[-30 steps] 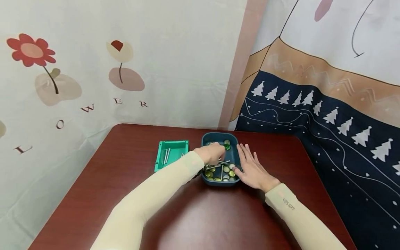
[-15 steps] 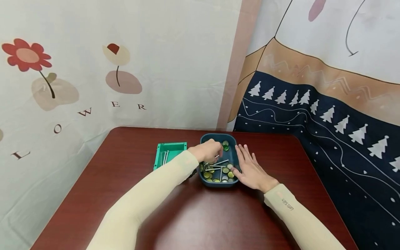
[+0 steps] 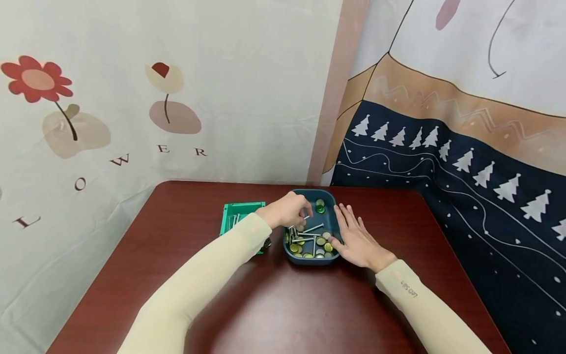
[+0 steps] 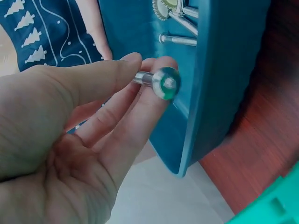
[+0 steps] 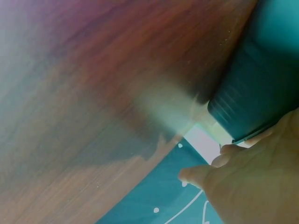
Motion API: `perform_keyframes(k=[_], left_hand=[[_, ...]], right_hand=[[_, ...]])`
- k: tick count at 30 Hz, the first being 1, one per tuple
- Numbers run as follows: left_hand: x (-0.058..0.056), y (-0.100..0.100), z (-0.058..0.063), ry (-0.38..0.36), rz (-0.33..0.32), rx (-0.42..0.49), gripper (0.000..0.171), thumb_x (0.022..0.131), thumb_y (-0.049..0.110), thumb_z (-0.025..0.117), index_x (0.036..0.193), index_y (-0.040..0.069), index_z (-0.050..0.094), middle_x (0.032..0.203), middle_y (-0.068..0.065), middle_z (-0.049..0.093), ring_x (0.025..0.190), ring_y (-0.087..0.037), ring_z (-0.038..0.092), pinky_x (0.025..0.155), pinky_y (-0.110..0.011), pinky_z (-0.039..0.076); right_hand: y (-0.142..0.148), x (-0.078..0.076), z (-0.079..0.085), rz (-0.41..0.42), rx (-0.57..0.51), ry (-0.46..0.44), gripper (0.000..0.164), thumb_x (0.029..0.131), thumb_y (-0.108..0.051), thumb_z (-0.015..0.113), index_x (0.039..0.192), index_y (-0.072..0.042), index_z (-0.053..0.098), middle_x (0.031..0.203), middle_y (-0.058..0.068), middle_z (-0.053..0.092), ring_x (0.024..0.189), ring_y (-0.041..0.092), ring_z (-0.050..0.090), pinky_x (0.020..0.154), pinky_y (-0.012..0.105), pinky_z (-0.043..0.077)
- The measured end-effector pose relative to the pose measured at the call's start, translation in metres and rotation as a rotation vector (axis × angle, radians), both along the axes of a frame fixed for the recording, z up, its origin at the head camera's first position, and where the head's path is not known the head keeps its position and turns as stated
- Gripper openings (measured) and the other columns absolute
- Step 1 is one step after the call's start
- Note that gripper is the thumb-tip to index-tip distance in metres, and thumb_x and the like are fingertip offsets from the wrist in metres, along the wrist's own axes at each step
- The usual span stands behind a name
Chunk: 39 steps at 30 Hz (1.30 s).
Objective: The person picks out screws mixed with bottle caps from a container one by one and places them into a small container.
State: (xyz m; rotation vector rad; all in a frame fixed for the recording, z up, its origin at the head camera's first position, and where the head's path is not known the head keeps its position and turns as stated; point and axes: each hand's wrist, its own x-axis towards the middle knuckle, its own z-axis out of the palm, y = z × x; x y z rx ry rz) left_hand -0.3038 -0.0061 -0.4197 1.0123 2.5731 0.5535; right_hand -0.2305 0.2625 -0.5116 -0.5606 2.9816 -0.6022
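In the left wrist view my left hand [image 4: 107,107] pinches a shiny metal bolt [image 4: 166,84] between thumb and fingertips, its round head outward. The head view has this left hand [image 3: 286,209] over the left side of the dark blue bin [image 3: 311,261]. Several metal bolts [image 3: 314,228] and bottle caps [image 3: 321,241] lie inside the bin, mostly in its near half. My right hand [image 3: 361,245] rests against the bin's right side with fingers straight. Left of the bin, a green box [image 3: 244,205] holds a few bolts [image 3: 235,219]; my left forearm covers part of it.
The bin and box stand side by side near the far edge of a reddish-brown table [image 3: 283,309]. Behind the table hangs a pale flower-print curtain [image 3: 247,88], and on the right a dark blue tree-print cloth [image 3: 398,162].
My left hand has lifted out of the middle of the bin and shifted left toward the green box, with a bolt in its fingers. The right hand stays at the bin's side.
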Motion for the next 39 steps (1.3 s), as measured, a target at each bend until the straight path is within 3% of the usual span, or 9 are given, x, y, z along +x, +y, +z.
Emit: perform_keyframes(k=[5, 10, 20, 28, 39], left_hand=[[0.001, -0.007, -0.001, -0.102, 0.027, 0.055, 0.029, 0.111, 0.004, 0.077, 0.14, 0.0, 0.08, 0.11, -0.02, 0.088, 0.089, -0.033, 0.088, 0.091, -0.038, 0.072], [0.001, -0.014, 0.002, -0.142, 0.067, 0.097, 0.026, 0.112, 0.003, 0.076, 0.138, 0.003, 0.079, 0.112, -0.019, 0.087, 0.087, -0.03, 0.088, 0.082, -0.031, 0.07], [-0.001, -0.026, 0.003, -0.071, 0.104, 0.11, 0.026, 0.113, 0.01, 0.076, 0.138, 0.008, 0.081, 0.108, -0.01, 0.089, 0.081, -0.01, 0.082, 0.104, -0.04, 0.069], [0.001, -0.039, 0.0, -0.074, 0.134, 0.167, 0.022, 0.113, 0.012, 0.077, 0.134, 0.009, 0.083, 0.096, -0.007, 0.089, 0.076, -0.009, 0.078, 0.074, -0.029, 0.061], [0.002, -0.055, 0.0, -0.109, 0.236, 0.264, 0.023, 0.112, 0.012, 0.078, 0.134, 0.006, 0.08, 0.099, -0.013, 0.088, 0.074, -0.017, 0.082, 0.074, -0.031, 0.066]], right_hand=[[0.001, 0.003, -0.005, -0.005, -0.004, -0.024, 0.098, 0.118, -0.044, 0.064, 0.187, -0.004, 0.008, 0.196, 0.024, 0.007, 0.183, 0.053, 0.004, 0.141, 0.083, 0.016], [0.001, 0.002, -0.004, -0.006, 0.0, -0.026, 0.098, 0.118, -0.045, 0.064, 0.187, -0.004, 0.008, 0.196, 0.024, 0.006, 0.183, 0.053, 0.003, 0.141, 0.082, 0.016], [0.0, 0.002, 0.0, -0.01, 0.001, -0.018, 0.097, 0.118, -0.044, 0.064, 0.187, -0.004, 0.009, 0.196, 0.026, 0.009, 0.182, 0.055, 0.005, 0.14, 0.083, 0.016], [0.001, 0.002, -0.004, -0.013, 0.007, -0.012, 0.096, 0.118, -0.044, 0.064, 0.188, -0.006, 0.009, 0.196, 0.024, 0.01, 0.182, 0.054, 0.006, 0.14, 0.084, 0.016], [0.0, 0.0, -0.002, -0.009, -0.009, -0.008, 0.096, 0.118, -0.042, 0.064, 0.188, -0.006, 0.009, 0.196, 0.025, 0.01, 0.182, 0.055, 0.007, 0.14, 0.084, 0.016]])
